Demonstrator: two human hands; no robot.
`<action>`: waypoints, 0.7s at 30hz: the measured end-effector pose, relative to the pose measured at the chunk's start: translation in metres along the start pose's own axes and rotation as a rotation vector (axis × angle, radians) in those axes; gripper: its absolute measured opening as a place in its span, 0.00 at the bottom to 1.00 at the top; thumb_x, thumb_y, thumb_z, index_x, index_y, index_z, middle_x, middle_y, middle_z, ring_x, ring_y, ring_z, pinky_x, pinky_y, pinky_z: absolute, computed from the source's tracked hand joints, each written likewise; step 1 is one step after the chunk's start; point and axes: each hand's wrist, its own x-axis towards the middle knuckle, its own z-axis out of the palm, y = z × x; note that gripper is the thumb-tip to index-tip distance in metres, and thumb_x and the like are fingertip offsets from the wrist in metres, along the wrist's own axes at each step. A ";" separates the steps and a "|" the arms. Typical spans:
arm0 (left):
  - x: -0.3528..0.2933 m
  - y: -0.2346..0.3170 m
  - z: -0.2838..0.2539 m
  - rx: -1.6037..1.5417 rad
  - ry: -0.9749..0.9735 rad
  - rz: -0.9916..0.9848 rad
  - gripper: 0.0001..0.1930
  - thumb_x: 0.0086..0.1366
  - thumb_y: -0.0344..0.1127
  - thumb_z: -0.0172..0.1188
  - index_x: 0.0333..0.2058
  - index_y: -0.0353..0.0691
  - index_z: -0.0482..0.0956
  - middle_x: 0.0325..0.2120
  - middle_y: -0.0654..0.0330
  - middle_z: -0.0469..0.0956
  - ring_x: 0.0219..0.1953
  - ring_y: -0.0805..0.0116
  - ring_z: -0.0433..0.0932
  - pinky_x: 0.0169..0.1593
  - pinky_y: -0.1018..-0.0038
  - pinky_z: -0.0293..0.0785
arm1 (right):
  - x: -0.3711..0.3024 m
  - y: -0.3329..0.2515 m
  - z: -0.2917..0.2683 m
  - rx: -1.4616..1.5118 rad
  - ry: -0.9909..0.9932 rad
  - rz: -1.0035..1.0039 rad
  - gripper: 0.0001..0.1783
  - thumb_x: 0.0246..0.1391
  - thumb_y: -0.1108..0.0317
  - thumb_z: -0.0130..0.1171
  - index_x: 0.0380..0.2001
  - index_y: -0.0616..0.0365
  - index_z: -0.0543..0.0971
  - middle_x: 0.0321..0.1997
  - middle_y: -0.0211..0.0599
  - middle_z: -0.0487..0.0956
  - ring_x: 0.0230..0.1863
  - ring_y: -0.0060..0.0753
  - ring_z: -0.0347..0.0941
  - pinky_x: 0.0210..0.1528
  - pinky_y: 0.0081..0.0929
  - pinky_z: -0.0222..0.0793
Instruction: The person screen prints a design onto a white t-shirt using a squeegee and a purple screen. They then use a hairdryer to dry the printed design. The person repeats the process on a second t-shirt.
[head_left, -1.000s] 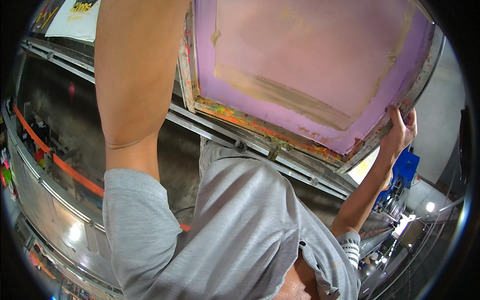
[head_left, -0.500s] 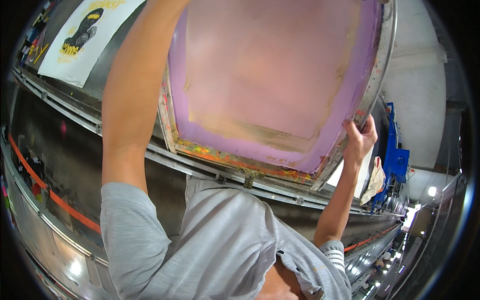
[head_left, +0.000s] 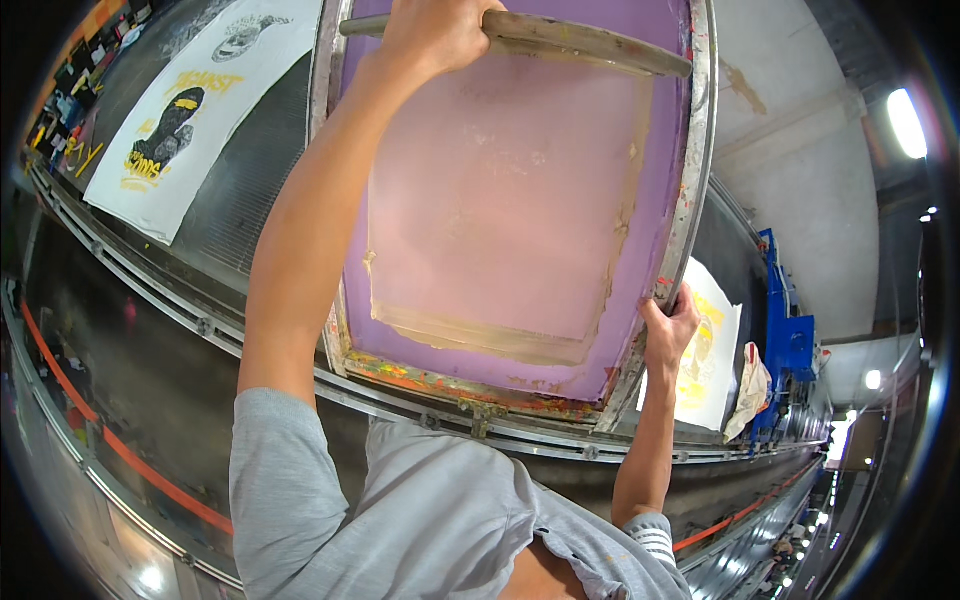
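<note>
A screen printing screen (head_left: 490, 210) with pinkish mesh and a purple border lies in front of me, its metal frame (head_left: 692, 160) smeared with ink. Across its far end rests a long squeegee (head_left: 585, 45). My left hand (head_left: 440, 35) is closed around the squeegee's middle, the arm reaching over the screen's left side. At the frame's lower right edge, my right hand (head_left: 670, 325) pinches the rim between thumb and fingers. Just beyond that hand, a white fabric piece with a yellow print (head_left: 710, 345) shows partly from under the frame. The area beneath the screen is hidden.
On the dark table at left lies white fabric with black and yellow prints (head_left: 165, 135). A metal rail (head_left: 225, 340) runs along the table's near edge. At right are a crumpled pale cloth (head_left: 748, 390) and a blue machine part (head_left: 795, 340). An orange strip (head_left: 130, 450) runs behind me.
The squeegee and my left hand have come into view at the screen's far end. The screen sits lower and further left in view. More of the yellow-printed fabric shows at right.
</note>
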 end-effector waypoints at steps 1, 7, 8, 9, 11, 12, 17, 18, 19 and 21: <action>0.001 -0.002 0.004 0.008 0.043 0.054 0.17 0.54 0.28 0.58 0.42 0.51 0.87 0.38 0.52 0.85 0.42 0.49 0.83 0.45 0.54 0.79 | 0.000 0.001 -0.003 -0.015 -0.006 0.016 0.15 0.45 0.74 0.64 0.39 0.65 0.80 0.30 0.29 0.78 0.31 0.19 0.71 0.35 0.21 0.68; -0.100 -0.029 0.081 -0.012 0.175 0.145 0.23 0.53 0.27 0.54 0.48 0.52 0.86 0.41 0.58 0.84 0.43 0.57 0.82 0.46 0.62 0.78 | 0.003 -0.004 0.009 -0.076 -0.038 -0.004 0.16 0.42 0.72 0.61 0.38 0.67 0.81 0.26 0.32 0.77 0.28 0.21 0.71 0.32 0.24 0.69; -0.140 -0.026 0.101 -0.055 0.194 0.139 0.22 0.56 0.28 0.54 0.49 0.51 0.85 0.46 0.58 0.83 0.47 0.58 0.82 0.49 0.63 0.78 | 0.006 0.003 0.010 -0.083 -0.058 0.025 0.17 0.42 0.72 0.61 0.38 0.67 0.81 0.26 0.34 0.78 0.27 0.22 0.72 0.32 0.25 0.70; -0.183 -0.016 0.117 -0.063 0.193 0.153 0.23 0.56 0.27 0.53 0.50 0.49 0.84 0.48 0.59 0.83 0.51 0.58 0.80 0.53 0.63 0.76 | 0.010 0.008 0.005 -0.093 -0.062 0.046 0.17 0.42 0.71 0.60 0.38 0.68 0.81 0.26 0.35 0.79 0.27 0.23 0.73 0.33 0.25 0.70; -0.277 0.004 0.138 -0.059 0.181 0.122 0.23 0.58 0.27 0.50 0.51 0.45 0.83 0.52 0.59 0.81 0.56 0.58 0.77 0.58 0.62 0.72 | 0.016 0.015 0.009 -0.116 -0.071 0.097 0.18 0.41 0.70 0.60 0.38 0.69 0.81 0.27 0.38 0.80 0.27 0.26 0.74 0.34 0.27 0.71; -0.318 0.015 0.148 -0.060 0.172 0.077 0.22 0.60 0.28 0.49 0.52 0.43 0.83 0.53 0.59 0.80 0.58 0.58 0.76 0.61 0.61 0.70 | 0.021 0.016 0.010 -0.128 -0.073 0.114 0.19 0.41 0.70 0.60 0.38 0.69 0.81 0.27 0.39 0.81 0.27 0.28 0.75 0.34 0.28 0.71; -0.396 0.035 0.147 -0.041 0.043 0.131 0.23 0.58 0.23 0.53 0.53 0.41 0.81 0.55 0.60 0.77 0.60 0.55 0.72 0.62 0.59 0.67 | 0.027 0.041 0.011 -0.121 -0.080 0.200 0.22 0.40 0.69 0.60 0.39 0.71 0.81 0.29 0.45 0.82 0.30 0.34 0.77 0.39 0.31 0.73; -0.395 0.034 0.146 -0.041 0.028 0.130 0.26 0.54 0.20 0.55 0.54 0.41 0.80 0.56 0.59 0.76 0.62 0.54 0.68 0.65 0.57 0.62 | 0.025 0.041 0.009 -0.128 -0.080 0.200 0.22 0.40 0.69 0.61 0.40 0.71 0.81 0.29 0.45 0.83 0.30 0.34 0.78 0.39 0.31 0.73; -0.394 0.033 0.143 -0.038 0.009 0.131 0.26 0.54 0.20 0.55 0.54 0.41 0.80 0.56 0.59 0.76 0.62 0.54 0.68 0.66 0.54 0.60 | 0.024 0.042 0.008 -0.136 -0.078 0.200 0.22 0.40 0.69 0.61 0.40 0.71 0.81 0.30 0.45 0.83 0.31 0.34 0.78 0.39 0.31 0.73; -0.389 0.030 0.130 -0.033 -0.038 0.135 0.26 0.54 0.21 0.55 0.53 0.42 0.80 0.56 0.59 0.76 0.64 0.54 0.66 0.68 0.50 0.55 | 0.020 0.048 0.002 -0.074 -0.049 0.157 0.20 0.40 0.69 0.61 0.39 0.69 0.82 0.28 0.39 0.82 0.30 0.30 0.76 0.36 0.30 0.72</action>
